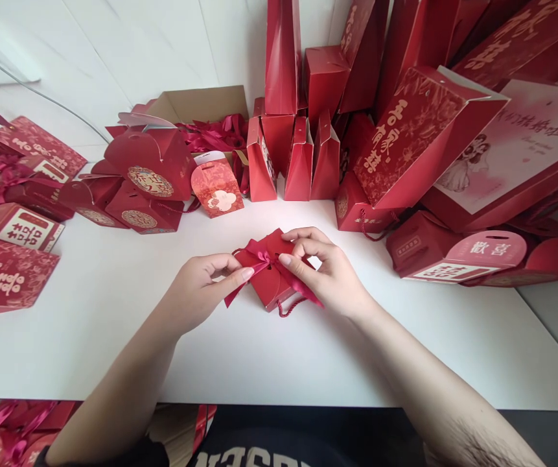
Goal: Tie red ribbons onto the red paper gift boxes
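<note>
So the little red box sits flat in the middle of the white table, just in front of the person, with both hands on it. A dark red satin ribbon crosses over the top, looped into what looks like a half-made bow.

The left hand comes in from the left with thumb and forefinger pinched narrow on the ribbon's left loop, the other fingers curled under. The right hand pinches the ribbon right at the crossing, fingertips close together. A long tail runs out under that palm toward the near side of the table. I can't quite tell whether there's a real knot under there or just a crossover, since the fingertips cover it. A thin twisted cord pokes out from the box's near edge.

What could go wrong, as I see it:
- Satin is slippery, so if either pinch eases, the loop can slide out and the bow falls apart.
- The box looks light and nothing pins it down, so an uneven pull could drag or tip it.
- The long tail could get trapped under the wrist and pull the whole thing lopsided.

Around it there are stacks of red gift bags at the back right, round-topped boxes at the back left, and a cardboard carton with more ribbon in it. All of that is well apart from the hands.
</note>
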`<state>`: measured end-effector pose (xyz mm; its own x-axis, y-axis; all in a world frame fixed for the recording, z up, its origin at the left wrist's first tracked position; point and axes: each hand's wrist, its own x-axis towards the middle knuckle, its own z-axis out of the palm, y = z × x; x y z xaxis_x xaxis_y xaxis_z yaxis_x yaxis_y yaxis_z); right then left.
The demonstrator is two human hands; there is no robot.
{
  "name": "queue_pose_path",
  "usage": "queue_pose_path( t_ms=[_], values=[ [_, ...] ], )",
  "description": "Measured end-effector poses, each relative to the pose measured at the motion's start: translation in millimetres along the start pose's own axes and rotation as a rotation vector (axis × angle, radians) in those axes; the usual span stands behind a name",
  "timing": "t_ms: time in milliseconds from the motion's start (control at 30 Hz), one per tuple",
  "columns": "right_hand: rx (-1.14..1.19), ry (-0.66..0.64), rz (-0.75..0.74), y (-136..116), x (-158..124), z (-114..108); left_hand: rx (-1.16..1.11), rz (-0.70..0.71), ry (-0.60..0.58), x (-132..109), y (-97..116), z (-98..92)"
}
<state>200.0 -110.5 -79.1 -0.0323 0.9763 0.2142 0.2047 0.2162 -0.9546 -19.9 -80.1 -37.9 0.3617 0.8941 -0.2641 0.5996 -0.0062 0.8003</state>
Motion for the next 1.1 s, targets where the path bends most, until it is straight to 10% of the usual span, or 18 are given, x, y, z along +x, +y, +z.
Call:
queue_pose_path(
  t_ms=[467,633,833,1100],
  values=[
    [-0.009,-0.016,0.006,10.8,7.6,-3.8,-0.087,0.003,-0.099,9.1,-4.7,0.5],
    [0.047,-0.067,0.021,6.5,6.6,-5.1,0.205,0.028,-0.369,4.0,-3.0,-23.0],
    [0.038,-0.100,0.019,1.2,3.4,-6.9,0.244,0.302,0.337,6.0,5.3,-10.3],
    [0.092,-0.163,0.005,8.1,5.6,-9.2,0.113,0.427,0.238,19.1,4.5,45.6]
  ],
)
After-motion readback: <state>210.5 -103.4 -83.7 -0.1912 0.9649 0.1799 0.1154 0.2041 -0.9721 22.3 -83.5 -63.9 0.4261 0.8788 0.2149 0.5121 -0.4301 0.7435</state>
